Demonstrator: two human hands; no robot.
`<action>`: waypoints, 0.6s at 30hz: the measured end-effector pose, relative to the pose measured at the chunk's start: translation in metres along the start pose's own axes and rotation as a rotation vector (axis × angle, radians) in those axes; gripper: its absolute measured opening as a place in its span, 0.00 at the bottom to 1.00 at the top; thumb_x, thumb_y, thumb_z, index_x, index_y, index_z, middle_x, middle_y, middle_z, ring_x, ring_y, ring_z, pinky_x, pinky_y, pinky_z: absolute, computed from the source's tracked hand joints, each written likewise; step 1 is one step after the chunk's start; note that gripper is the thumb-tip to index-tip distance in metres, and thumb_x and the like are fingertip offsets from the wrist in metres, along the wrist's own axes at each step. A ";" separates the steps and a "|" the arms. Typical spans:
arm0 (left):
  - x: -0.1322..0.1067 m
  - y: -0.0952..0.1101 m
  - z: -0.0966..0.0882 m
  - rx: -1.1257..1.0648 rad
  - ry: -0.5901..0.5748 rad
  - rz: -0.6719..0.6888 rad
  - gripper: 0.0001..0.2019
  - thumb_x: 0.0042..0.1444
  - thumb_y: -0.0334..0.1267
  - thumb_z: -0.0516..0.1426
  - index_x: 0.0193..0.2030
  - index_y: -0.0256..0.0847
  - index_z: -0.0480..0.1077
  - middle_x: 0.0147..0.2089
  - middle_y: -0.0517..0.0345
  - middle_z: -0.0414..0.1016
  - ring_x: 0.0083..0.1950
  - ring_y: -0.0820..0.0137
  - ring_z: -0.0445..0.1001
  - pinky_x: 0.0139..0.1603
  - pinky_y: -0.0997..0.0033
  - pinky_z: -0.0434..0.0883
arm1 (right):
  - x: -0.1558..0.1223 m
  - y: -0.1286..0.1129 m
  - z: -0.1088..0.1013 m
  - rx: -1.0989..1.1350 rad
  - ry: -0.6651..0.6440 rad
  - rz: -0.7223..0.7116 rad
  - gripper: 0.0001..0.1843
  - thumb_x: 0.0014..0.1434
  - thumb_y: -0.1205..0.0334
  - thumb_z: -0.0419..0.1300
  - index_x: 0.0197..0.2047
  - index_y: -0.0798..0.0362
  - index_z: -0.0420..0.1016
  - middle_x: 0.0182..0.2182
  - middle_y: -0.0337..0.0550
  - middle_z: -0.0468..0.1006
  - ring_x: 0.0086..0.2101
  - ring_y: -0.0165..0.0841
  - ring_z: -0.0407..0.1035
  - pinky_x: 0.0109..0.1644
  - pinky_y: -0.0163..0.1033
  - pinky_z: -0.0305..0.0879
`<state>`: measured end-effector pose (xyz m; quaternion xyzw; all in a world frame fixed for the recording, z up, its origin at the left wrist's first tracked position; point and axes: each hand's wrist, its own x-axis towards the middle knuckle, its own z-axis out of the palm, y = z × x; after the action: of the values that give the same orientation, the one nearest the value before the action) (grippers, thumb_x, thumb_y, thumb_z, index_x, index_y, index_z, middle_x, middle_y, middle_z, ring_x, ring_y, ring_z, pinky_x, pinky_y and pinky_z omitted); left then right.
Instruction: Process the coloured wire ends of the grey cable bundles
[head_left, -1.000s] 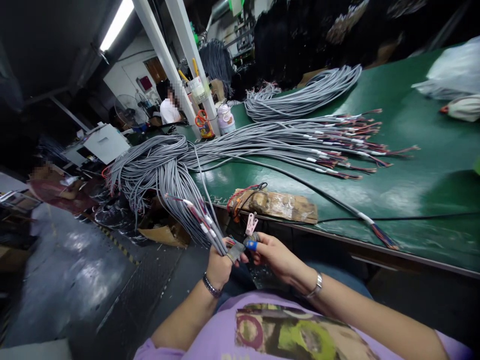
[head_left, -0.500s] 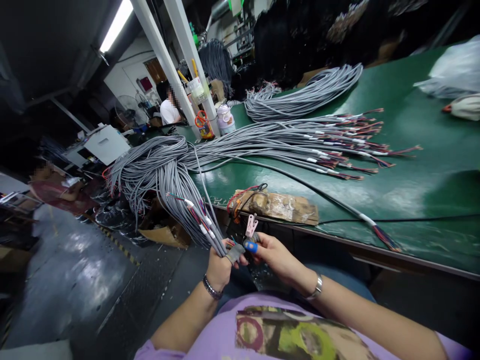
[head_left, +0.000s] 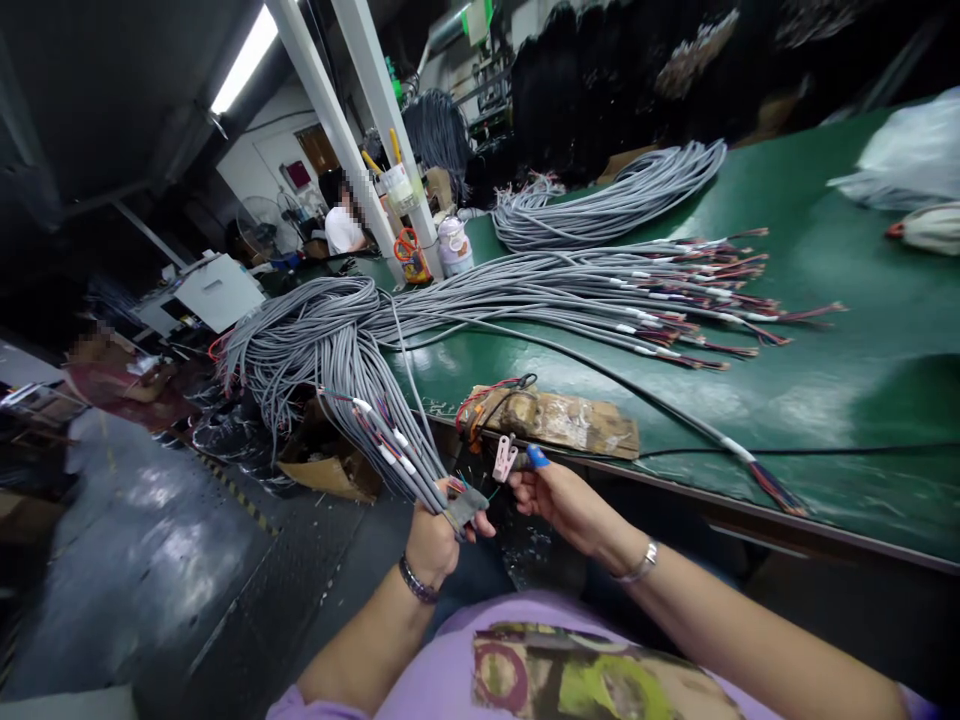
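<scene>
My left hand [head_left: 433, 545] is closed around several grey cables [head_left: 409, 478], whose stripped ends show coloured wires and white sleeves. A grey flap of cable jacket or tape [head_left: 466, 508] lies at its fingertips, and thin wire ends stick up beside it. My right hand [head_left: 559, 505] has curled fingers and a raised thumb with a blue cover [head_left: 537, 456]. It is just right of a pink clothespin [head_left: 505, 458] at the table edge. A thin green wire spans part of the gap between the hands; what the right fingers grip is hidden.
A worn wooden block with wires [head_left: 570, 422] lies at the green table's [head_left: 847, 400] front edge. Long grey cables [head_left: 525, 285] cover the table's left and middle, with a coil [head_left: 615, 205] behind. Two people sit farther left. A cardboard box [head_left: 330, 475] stands below the hanging cables.
My right hand has moved slightly right and up from my left hand, its thumb now lifted. The pink clothespin has tilted. My left hand keeps hold of the cables.
</scene>
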<state>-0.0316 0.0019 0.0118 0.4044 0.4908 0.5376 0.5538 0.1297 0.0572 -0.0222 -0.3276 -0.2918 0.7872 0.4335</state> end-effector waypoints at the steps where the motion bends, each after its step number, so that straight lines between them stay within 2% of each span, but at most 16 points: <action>1: 0.001 0.001 0.001 0.011 -0.021 -0.009 0.11 0.44 0.42 0.62 0.25 0.36 0.69 0.17 0.58 0.72 0.20 0.71 0.72 0.18 0.79 0.58 | 0.002 -0.002 0.002 -0.016 -0.047 0.005 0.25 0.45 0.39 0.64 0.30 0.54 0.71 0.26 0.41 0.72 0.23 0.26 0.62 0.28 0.34 0.61; 3: 0.005 0.003 0.002 0.042 -0.062 -0.040 0.13 0.44 0.44 0.63 0.24 0.36 0.69 0.17 0.58 0.71 0.20 0.72 0.72 0.17 0.79 0.57 | 0.005 -0.005 0.007 -0.089 -0.107 -0.050 0.25 0.47 0.38 0.62 0.29 0.55 0.71 0.23 0.38 0.70 0.22 0.26 0.59 0.27 0.34 0.58; 4: 0.007 0.003 0.003 0.059 -0.082 -0.061 0.14 0.44 0.45 0.63 0.24 0.35 0.69 0.17 0.58 0.71 0.19 0.72 0.72 0.17 0.79 0.57 | 0.005 -0.006 0.009 -0.143 -0.098 -0.106 0.25 0.48 0.38 0.61 0.27 0.55 0.70 0.21 0.37 0.68 0.21 0.25 0.57 0.26 0.34 0.56; 8: 0.014 0.004 0.004 0.104 -0.133 -0.114 0.15 0.43 0.46 0.64 0.24 0.35 0.70 0.16 0.57 0.71 0.19 0.72 0.71 0.17 0.79 0.56 | 0.008 -0.003 0.013 -0.280 0.061 -0.311 0.26 0.49 0.36 0.59 0.24 0.54 0.69 0.19 0.36 0.66 0.21 0.27 0.55 0.27 0.35 0.54; 10: 0.016 0.005 0.005 0.113 -0.143 -0.127 0.15 0.42 0.46 0.64 0.24 0.35 0.70 0.16 0.58 0.71 0.18 0.72 0.71 0.16 0.79 0.56 | 0.011 0.000 0.012 -0.194 0.020 -0.270 0.28 0.49 0.34 0.57 0.24 0.54 0.70 0.19 0.36 0.66 0.22 0.27 0.57 0.28 0.35 0.56; 13: 0.017 0.006 0.006 0.117 -0.143 -0.145 0.15 0.41 0.47 0.64 0.24 0.35 0.69 0.15 0.58 0.70 0.18 0.72 0.70 0.16 0.79 0.55 | 0.016 0.003 0.012 0.023 -0.101 -0.129 0.28 0.47 0.34 0.60 0.30 0.54 0.73 0.23 0.38 0.69 0.25 0.28 0.60 0.29 0.34 0.59; 15: 0.017 0.006 0.008 0.129 -0.139 -0.156 0.15 0.40 0.47 0.64 0.23 0.35 0.69 0.15 0.58 0.70 0.17 0.72 0.70 0.15 0.79 0.55 | 0.019 0.004 0.013 0.117 -0.097 -0.091 0.27 0.45 0.37 0.63 0.33 0.54 0.75 0.25 0.39 0.70 0.26 0.28 0.62 0.30 0.34 0.60; 18: 0.017 0.006 0.010 0.160 -0.133 -0.164 0.15 0.39 0.46 0.64 0.23 0.36 0.69 0.15 0.59 0.69 0.17 0.73 0.70 0.15 0.79 0.55 | 0.020 0.003 0.016 0.163 -0.042 -0.099 0.24 0.44 0.40 0.66 0.32 0.54 0.75 0.24 0.38 0.71 0.26 0.28 0.62 0.30 0.34 0.60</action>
<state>-0.0238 0.0198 0.0181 0.4405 0.5258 0.4215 0.5931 0.1075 0.0704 -0.0201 -0.2596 -0.2516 0.7926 0.4910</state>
